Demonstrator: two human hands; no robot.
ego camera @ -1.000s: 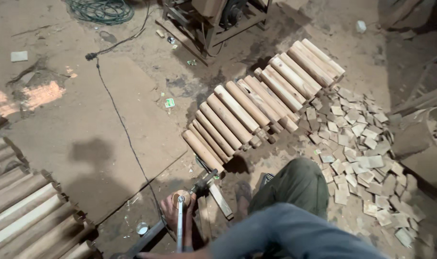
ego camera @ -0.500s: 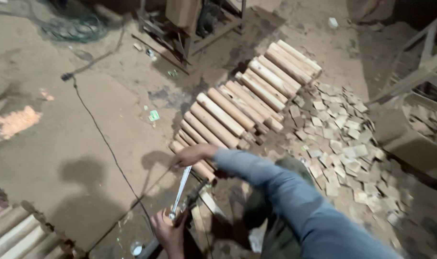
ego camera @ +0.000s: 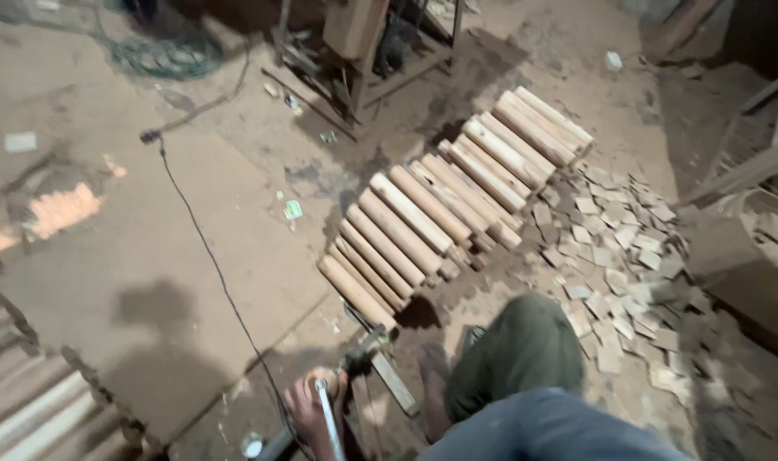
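Left hand [ego camera: 310,408] wrapped round metal rod [ego camera: 327,418] at floor's [ego camera: 150,256] near edge; right hand unseen. Dowels [ego camera: 423,213] well apart, mid-floor. Dusty workshop, offcuts [ego camera: 628,256] right, cable [ego camera: 209,256] left.

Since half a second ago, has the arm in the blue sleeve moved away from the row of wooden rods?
Yes. It reached out to the near end of the wooden rods then; now the blue sleeve is drawn back low beside the knee, its hand hidden.
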